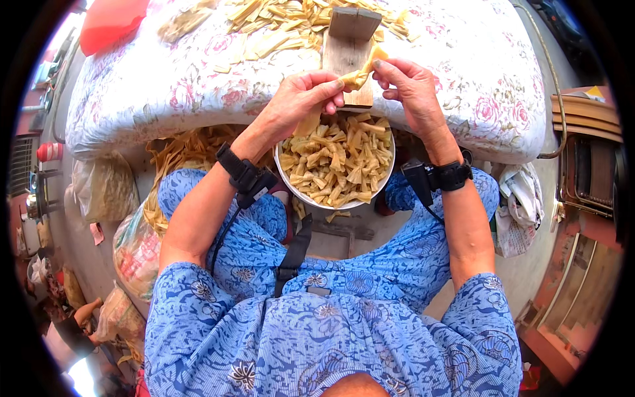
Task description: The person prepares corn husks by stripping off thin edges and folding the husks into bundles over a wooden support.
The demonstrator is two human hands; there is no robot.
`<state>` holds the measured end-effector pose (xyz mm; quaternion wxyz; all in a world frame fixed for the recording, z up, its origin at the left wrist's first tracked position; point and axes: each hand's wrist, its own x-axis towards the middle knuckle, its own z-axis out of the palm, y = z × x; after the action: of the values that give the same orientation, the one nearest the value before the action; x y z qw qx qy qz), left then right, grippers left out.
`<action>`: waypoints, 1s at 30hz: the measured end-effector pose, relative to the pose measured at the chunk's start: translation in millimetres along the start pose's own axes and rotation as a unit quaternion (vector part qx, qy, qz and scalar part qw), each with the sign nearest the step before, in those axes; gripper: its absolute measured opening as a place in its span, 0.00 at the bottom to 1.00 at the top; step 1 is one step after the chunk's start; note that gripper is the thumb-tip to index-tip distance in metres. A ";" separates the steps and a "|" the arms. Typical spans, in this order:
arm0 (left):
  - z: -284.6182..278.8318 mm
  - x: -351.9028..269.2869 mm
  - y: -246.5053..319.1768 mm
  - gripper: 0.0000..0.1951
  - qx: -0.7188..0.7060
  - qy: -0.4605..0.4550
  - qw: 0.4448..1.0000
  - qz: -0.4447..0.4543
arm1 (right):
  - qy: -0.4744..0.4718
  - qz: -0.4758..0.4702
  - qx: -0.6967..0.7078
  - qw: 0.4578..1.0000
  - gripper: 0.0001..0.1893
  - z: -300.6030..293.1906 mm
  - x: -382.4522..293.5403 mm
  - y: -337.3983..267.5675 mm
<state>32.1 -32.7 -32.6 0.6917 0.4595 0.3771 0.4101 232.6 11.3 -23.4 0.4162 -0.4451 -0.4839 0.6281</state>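
My left hand [310,94] pinches one end of a pale yellow dried strip [354,79], husk-like and folded or knotted near those fingertips. The strip's other end is held up by my right hand [409,89], between thumb and fingers. Behind the strip, a wooden board [345,52] with an upright wooden block [354,24] lies on a table with a floral cloth [163,99]. Below my hands, between my knees, a white round basin [317,201] is heaped with short knotted pieces [337,159] of the same material.
Flat loose strips [278,20] lie across the far table. A red bag [111,25] is at its left corner. Long strips [183,149] hang or lie by my left knee, near plastic sacks [134,248]. A crumpled white bag [518,198] stands right of my right knee.
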 end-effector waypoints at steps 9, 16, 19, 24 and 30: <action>-3.8 6.9 -15.0 0.11 -0.092 0.010 0.996 0.014 | -0.007 -0.044 0.045 0.998 0.09 18.4 -6.4 10.1; -2.2 8.4 -1.0 0.11 -0.046 -0.003 0.999 0.028 | -0.015 -0.006 0.043 0.999 0.10 12.6 -4.2 8.8; 1.2 6.0 -4.6 0.10 0.008 -0.029 0.999 0.023 | -0.074 -0.003 0.007 0.997 0.12 19.8 -8.2 11.0; -4.2 6.9 -5.8 0.10 0.097 0.005 0.995 0.003 | -0.066 -0.022 -0.032 0.997 0.11 20.0 -5.5 10.0; -6.8 5.8 -6.6 0.10 0.109 -0.014 0.994 0.008 | -0.165 0.052 0.035 0.984 0.11 33.2 -14.4 2.1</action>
<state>29.6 -26.7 -41.7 0.6393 0.5409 0.4065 0.3653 204.2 -10.7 -18.6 0.3127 -0.3451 -0.4994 0.7306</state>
